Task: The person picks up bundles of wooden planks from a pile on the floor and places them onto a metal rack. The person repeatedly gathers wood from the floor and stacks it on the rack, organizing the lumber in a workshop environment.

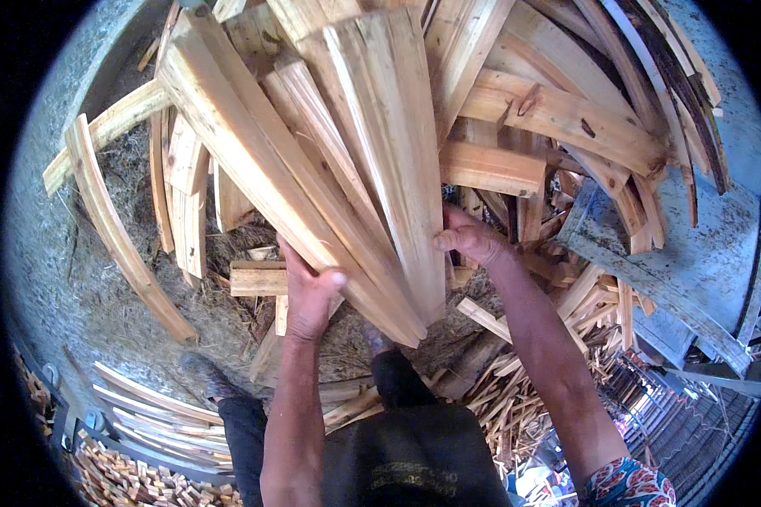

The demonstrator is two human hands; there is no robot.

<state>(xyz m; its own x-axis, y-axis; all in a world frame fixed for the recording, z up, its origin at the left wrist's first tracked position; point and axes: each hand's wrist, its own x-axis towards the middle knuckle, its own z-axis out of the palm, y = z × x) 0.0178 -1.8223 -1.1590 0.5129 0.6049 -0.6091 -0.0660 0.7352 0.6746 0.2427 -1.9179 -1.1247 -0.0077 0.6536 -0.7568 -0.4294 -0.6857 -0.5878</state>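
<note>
Obs: L hand (309,291) and R hand (472,237) apart, each clamped on one side of the boards (397,144). L thumb lies on top of the L-most board, fingers mostly hidden beneath; R hand pinches the R edge. Boards sit betw. the hands, near ends converging toward the person, far ends fanned out over the pile (566,110). Can't tell if far ends rest on it.

Pile runs R to the L edge of the blue sheet (710,262), some ends overhanging that edge. Lone slat (125,258) lies toward L side of the ground (101,321). Scraps (499,406) strewn R of the person.

Risks (judgement): grip is at the sides only, nr the near ends, so far ends may be heavy and tip. If side pressure eases, middle boards could slip out betw. the outer two. Near ends appear just beside the shoe (376,338); a drop might hit it. Bare skin on rough-looking wood = splinter risk if boards slide. Knocking the pile might shift loose, crossed pcs. Scraps underfoot: poss. trip if stepping R.
</note>
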